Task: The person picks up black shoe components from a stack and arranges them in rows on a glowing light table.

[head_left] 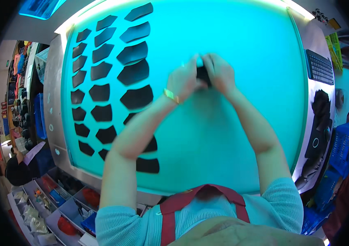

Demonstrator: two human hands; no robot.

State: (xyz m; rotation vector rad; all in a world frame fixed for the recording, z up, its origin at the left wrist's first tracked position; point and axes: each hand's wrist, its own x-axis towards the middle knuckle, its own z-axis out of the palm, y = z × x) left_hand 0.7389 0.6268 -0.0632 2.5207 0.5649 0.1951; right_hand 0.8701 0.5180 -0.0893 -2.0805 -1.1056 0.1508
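Both hands meet above the upper middle of a glowing turquoise table (232, 135). Between them is a small black piece (202, 76), partly covered by the fingers; its exact shape and material are unclear. My left hand (182, 80), with a gold-coloured band at its wrist, is closed on the piece's left side. From the right, my right hand (222, 74) grips the same piece, its fingers slightly blurred. To the left, several flat black angular cut pieces (136, 96) lie in three columns, small to large from left to right. My left forearm hides some of them.
A keyboard (320, 67) lies on the right-hand ledge, with dark scraps (321, 105) below it. Blue crates (344, 147) stand beyond that side. At lower left is a divided grey tray (72, 212) of small items. Another person (18, 169) is at the far left.
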